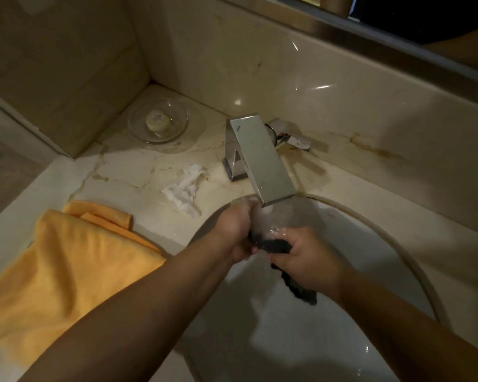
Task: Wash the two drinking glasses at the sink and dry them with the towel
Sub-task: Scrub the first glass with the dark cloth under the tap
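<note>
Over the white sink basin [351, 232], my left hand [233, 230] grips a clear drinking glass [275, 217] right under the spout of the chrome faucet [262, 158]. The glass is blurred and hard to outline. My right hand [307, 257] is closed on a dark wet cloth [298, 288], whose upper end reaches the glass while the rest hangs below my palm. Water seems to run from the spout onto the glass. An orange towel [66, 266] lies bunched on the counter to the left. I see no second glass.
A glass dish with a round soap [158, 122] sits in the back left corner. A crumpled white tissue [185, 188] lies between the dish and the basin. The faucet handle [290, 136] is behind the spout. The marble counter [122, 169] is stained.
</note>
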{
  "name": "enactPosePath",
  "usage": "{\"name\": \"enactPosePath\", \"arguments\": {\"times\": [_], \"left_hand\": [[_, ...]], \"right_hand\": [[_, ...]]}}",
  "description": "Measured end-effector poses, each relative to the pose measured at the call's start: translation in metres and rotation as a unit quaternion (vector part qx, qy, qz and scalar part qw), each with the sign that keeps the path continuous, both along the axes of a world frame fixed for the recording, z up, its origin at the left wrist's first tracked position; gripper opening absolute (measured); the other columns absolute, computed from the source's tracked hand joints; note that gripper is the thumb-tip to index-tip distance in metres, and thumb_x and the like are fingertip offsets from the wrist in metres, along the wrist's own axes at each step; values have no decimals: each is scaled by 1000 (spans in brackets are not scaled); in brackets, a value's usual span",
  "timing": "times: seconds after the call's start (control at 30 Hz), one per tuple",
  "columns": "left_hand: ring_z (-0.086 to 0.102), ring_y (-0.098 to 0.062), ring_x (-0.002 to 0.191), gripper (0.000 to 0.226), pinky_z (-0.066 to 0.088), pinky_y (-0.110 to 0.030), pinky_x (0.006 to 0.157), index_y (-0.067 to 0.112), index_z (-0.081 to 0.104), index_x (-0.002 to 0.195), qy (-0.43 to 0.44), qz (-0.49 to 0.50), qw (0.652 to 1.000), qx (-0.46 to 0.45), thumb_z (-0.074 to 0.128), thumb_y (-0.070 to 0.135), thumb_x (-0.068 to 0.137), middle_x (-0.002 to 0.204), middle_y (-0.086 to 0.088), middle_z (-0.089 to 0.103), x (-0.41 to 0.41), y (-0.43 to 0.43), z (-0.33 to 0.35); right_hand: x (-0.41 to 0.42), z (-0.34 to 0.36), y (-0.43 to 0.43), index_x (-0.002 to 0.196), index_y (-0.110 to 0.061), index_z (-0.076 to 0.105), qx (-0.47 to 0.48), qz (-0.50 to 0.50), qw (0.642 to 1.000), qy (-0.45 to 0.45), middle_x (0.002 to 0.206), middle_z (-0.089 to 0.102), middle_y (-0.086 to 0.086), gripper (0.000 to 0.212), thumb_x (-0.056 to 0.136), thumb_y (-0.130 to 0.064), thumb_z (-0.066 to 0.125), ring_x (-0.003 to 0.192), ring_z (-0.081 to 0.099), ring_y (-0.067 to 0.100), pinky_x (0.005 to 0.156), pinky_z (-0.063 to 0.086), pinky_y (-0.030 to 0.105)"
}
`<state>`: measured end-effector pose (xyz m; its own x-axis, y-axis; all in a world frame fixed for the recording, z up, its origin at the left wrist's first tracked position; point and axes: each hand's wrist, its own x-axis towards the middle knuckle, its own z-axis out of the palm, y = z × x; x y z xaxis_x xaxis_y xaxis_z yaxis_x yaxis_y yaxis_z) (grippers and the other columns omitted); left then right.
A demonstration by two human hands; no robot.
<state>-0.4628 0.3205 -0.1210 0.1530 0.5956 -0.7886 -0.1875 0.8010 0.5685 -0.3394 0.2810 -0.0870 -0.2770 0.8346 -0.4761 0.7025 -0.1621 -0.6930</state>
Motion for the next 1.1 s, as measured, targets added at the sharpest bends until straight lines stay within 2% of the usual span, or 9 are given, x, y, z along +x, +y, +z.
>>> {"name": "enactPosePath", "arguments": {"times": [0.1,0.23,0.33,0.47,0.6,0.77,0.83,1.0,1.1], "left_hand": [[46,-11,35,36,27,-13,36,16,51,77,-64,-37,997,-10,27,36,96,49,1,51,-6,-1,-4],[54,-22,56,24,42,-23,44,5,54,101,31,-14,994,104,39,24,97,79,-15,58,-1,-9,-17],[53,-25,51,21,41,-23,41,5,56,94,60,39,991,114,44,22,94,74,-16,55,4,-12,-20],[52,-17,40,40,34,-13,37,11,60,67,-37,2,999,-35,37,28,94,54,-4,57,-1,-6,-16],[47,-15,31,46,24,-7,32,11,53,72,-54,-95,991,-73,22,35,97,47,-2,55,-6,-5,-18],[49,-15,32,32,29,-9,28,15,53,84,-87,-30,990,-108,37,40,93,57,-2,49,-19,-6,-22],[57,-19,39,36,28,-9,29,16,57,90,-64,-31,991,-114,39,47,91,59,-2,58,-19,-8,-27],[58,-18,48,37,29,-10,33,20,59,92,-95,12,988,-120,38,50,90,72,-2,60,-18,-9,-24],[51,-16,52,36,30,-9,32,20,59,93,-106,28,989,-101,38,49,90,76,-1,52,-20,-10,-27]], "right_hand": [[7,1,7,89,-31,68,17,102,993,-49,59,53,-14,18,86,-15,61,50,55,-5,51,45,8],[10,-6,17,80,-19,67,-164,-152,957,186,64,70,-4,14,77,-5,69,60,66,5,61,51,21],[4,-20,10,92,-14,67,-183,-209,937,210,77,71,5,20,75,-7,72,74,68,20,73,53,31],[10,-23,-3,87,-31,70,79,60,995,27,76,72,-12,21,84,-12,61,74,65,4,71,51,22],[28,-31,-2,99,-18,73,348,289,880,-142,104,73,2,42,74,-4,44,96,69,19,76,58,29],[39,-13,-11,102,-15,70,261,-8,962,-86,116,54,7,26,84,-15,51,93,56,18,76,46,13],[33,-10,-11,111,-15,64,160,-102,981,-35,112,41,0,26,87,-11,53,76,52,11,57,43,6],[27,-11,13,116,-24,60,140,-253,957,4,114,48,-8,35,86,-5,57,94,54,9,56,41,4],[24,-19,28,107,-24,62,-7,-385,913,133,106,63,6,28,87,-6,56,86,61,16,62,48,22]]}}
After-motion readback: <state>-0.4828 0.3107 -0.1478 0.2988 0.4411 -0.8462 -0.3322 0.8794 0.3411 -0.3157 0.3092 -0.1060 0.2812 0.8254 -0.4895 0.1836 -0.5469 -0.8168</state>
